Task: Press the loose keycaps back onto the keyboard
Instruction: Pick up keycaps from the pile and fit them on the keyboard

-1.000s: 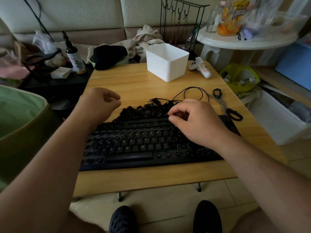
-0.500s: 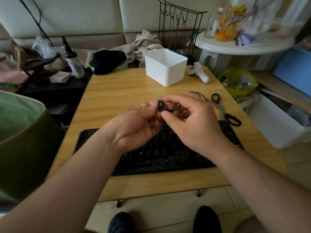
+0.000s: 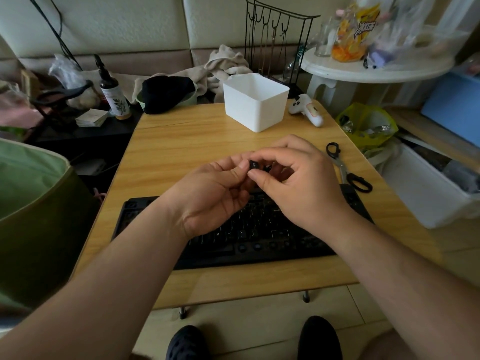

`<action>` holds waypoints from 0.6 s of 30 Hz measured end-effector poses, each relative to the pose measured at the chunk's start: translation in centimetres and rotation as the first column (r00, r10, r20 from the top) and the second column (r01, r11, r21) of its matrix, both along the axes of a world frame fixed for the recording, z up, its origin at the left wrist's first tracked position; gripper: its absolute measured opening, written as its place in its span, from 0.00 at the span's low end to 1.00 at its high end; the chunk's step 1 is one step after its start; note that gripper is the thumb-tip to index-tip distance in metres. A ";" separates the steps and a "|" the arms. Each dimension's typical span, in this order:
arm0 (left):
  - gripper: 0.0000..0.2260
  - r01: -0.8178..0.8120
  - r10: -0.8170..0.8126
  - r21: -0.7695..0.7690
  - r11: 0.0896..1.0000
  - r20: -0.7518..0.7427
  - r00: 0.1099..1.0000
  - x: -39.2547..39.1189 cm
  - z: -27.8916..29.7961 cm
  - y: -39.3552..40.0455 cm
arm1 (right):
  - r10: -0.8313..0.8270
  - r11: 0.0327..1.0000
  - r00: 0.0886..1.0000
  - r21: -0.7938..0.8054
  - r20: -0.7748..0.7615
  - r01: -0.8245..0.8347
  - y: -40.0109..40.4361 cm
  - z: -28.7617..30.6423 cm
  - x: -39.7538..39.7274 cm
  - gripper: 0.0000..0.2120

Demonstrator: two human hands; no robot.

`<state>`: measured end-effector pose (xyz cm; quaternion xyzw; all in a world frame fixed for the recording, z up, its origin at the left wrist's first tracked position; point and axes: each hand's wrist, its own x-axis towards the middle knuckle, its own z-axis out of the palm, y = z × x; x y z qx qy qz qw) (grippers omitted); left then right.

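The keycap [image 3: 253, 165], a light, stiff, slick bit of plastic best held by its side walls, sits above the keyboard [image 3: 259, 237], pinched between left hand [image 3: 215, 193] and right hand [image 3: 298, 183] fingertips.

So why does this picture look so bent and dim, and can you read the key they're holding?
Head view: the wide lens bows the wooden table edges. Dim light leaves the keyboard murky. The keycap, pinched by the left hand and right hand, has a legend too small to read. The snack bag is blurred.
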<state>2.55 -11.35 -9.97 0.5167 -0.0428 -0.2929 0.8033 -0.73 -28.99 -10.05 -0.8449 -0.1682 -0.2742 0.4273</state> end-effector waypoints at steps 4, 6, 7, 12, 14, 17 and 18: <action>0.09 -0.039 0.034 0.063 0.997 0.078 0.996 0.0 -0.1 0.1 | 0.035 0.997 0.999 -0.068 -0.018 -0.036 -0.6 0.1 0.3 0.13; 0.10 -0.073 0.064 0.076 0.994 0.108 0.992 -0.1 0.1 0.0 | 0.013 0.998 1.000 -0.067 -0.010 -0.014 -0.5 0.2 0.4 0.14; 0.10 -0.092 0.084 0.073 0.993 0.108 0.991 -0.1 0.3 0.0 | -0.008 0.998 1.000 -0.054 -0.011 0.008 -0.3 0.3 0.4 0.13; 0.10 -0.179 0.162 0.126 0.976 0.137 0.977 0.1 1.5 1.5 | -0.060 0.996 0.997 -0.068 -0.047 0.057 1.3 1.5 1.1 0.07; 0.10 -0.186 0.120 0.285 0.940 0.233 0.965 0.4 2.6 3.6 | -0.010 0.996 0.985 -0.091 -0.175 -0.006 2.5 2.3 1.6 0.05; 0.10 -0.261 0.008 0.593 0.762 0.395 0.919 0.9 4.7 8.4 | 0.069 0.984 0.935 -0.130 -0.348 -0.121 5.0 2.9 3.0 0.03; 0.09 -0.341 0.034 0.644 0.685 0.440 0.898 1.1 4.8 10.5 | 0.091 0.977 0.912 -0.143 -0.400 -0.160 6.1 3.0 3.5 0.03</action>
